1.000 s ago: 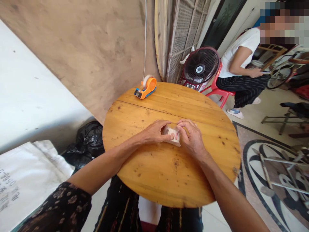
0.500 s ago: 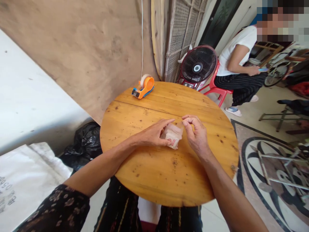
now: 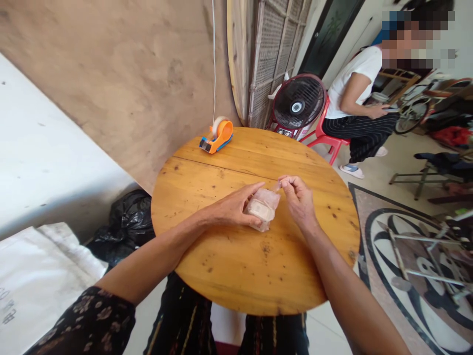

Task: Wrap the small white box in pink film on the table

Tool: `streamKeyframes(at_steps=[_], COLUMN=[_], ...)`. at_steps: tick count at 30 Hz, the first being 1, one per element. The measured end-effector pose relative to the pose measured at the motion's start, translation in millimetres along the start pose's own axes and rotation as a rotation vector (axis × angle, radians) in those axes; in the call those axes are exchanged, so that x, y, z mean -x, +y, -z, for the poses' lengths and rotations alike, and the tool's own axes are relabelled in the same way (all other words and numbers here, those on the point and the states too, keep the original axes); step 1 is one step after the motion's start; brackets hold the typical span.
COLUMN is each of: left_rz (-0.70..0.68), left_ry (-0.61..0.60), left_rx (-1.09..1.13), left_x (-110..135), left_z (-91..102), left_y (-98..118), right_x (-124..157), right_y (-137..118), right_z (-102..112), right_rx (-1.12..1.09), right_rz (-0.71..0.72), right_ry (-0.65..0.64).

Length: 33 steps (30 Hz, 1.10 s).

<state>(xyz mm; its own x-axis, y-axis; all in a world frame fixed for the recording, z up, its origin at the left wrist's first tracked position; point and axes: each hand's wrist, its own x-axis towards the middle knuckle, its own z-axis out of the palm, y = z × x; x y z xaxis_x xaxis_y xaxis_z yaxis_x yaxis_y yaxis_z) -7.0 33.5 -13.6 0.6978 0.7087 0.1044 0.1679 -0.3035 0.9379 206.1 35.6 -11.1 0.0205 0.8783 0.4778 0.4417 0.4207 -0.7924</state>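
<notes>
A small packet in clear plastic wrap [image 3: 263,209] lies near the middle of a round wooden table [image 3: 236,266]. My left hand [image 3: 231,209] rests on the table with its fingers closed against the packet's left side, holding it in place. My right hand [image 3: 299,199] is just right of the packet, thumb and forefinger pinched on the upper corner of the clear wrap and lifting it slightly.
An orange tape dispenser [image 3: 217,135] sits at the table's far left edge. Behind the table stand a black fan [image 3: 297,106] and a person seated on a red chair [image 3: 334,140]. Black bags [image 3: 123,227] and a white sack [image 3: 40,268] lie on the floor at left.
My right hand has come off the top of the packet and moved up and right, pinching the wrap's corner. The packet has tilted a little under my left hand.
</notes>
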Motion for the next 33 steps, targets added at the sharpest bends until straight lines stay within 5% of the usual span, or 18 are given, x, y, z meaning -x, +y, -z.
streamKeyframes(at_steps=[12, 17, 22, 33], left_rz=[0.024, -0.002, 0.093, 0.095], left_ry=[-0.001, 0.012, 0.113, 0.195], left_rx=[0.089, 0.235, 0.140, 0.194], left_x=[2.0, -0.6, -2.0, -10.6], left_z=[-1.6, 1.1, 5.3, 0.9], left_y=[-4.1, -7.1, -4.5, -12.6], right_x=[-35.4, -46.7, -44.7, -41.4], right_y=[13.6, 18.8, 32.5, 57.4], right_z=[7.4, -4.2, -14.9, -25.7], right_rx=[0.031, -0.068, -0.129, -0.020], right_rz=[-0.104, -0.121, -0.160, -0.186], right_ry=[-0.176, -0.124, -0.049, -0.048])
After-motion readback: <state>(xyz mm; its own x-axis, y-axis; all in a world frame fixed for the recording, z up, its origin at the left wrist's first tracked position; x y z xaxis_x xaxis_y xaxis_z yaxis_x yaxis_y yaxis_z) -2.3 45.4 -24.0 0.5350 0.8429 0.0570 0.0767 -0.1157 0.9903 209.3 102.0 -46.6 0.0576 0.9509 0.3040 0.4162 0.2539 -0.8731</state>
